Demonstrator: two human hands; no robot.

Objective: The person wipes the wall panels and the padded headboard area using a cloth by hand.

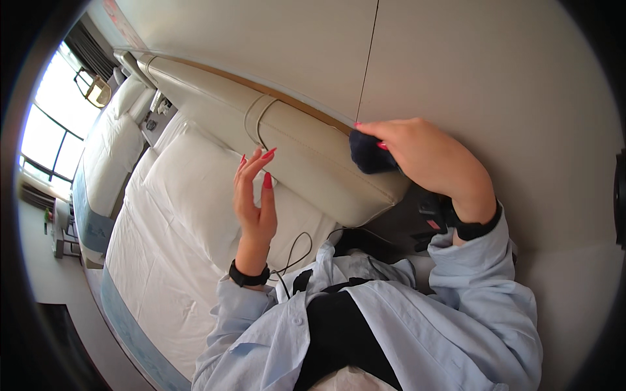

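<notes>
A: Head view. Locate the dark blue cloth (369, 152) relative to the padded headboard (306, 153).

B: The cloth is bunched into one wad pressed against the headboard's top edge, near its right end, just below the cream wall (469, 72). The wad is compact; its slightly longer axis runs roughly along the headboard's top edge, pointing toward the headboard's far left end.

A: Position relative to the fingers?

B: The right hand (430, 159) is closed over the cloth from the right. The fingers (385, 128) curl over its top, with one red nail showing against its right side. The cloth protrudes from the fingertips toward the left.

A: State of the other hand?

B: The left hand (254, 195) is raised in front of the headboard, palm facing right, fingers extended and loosely spread. It grips nothing and is well apart from the cloth.

A: Counts?

B: One cloth, two hands, one black wristband on each wrist. Two white pillows (202, 189) lie below the headboard on the bed (156, 274). One thin black cable (295, 251) loops below the headboard, beside the left wrist.
</notes>
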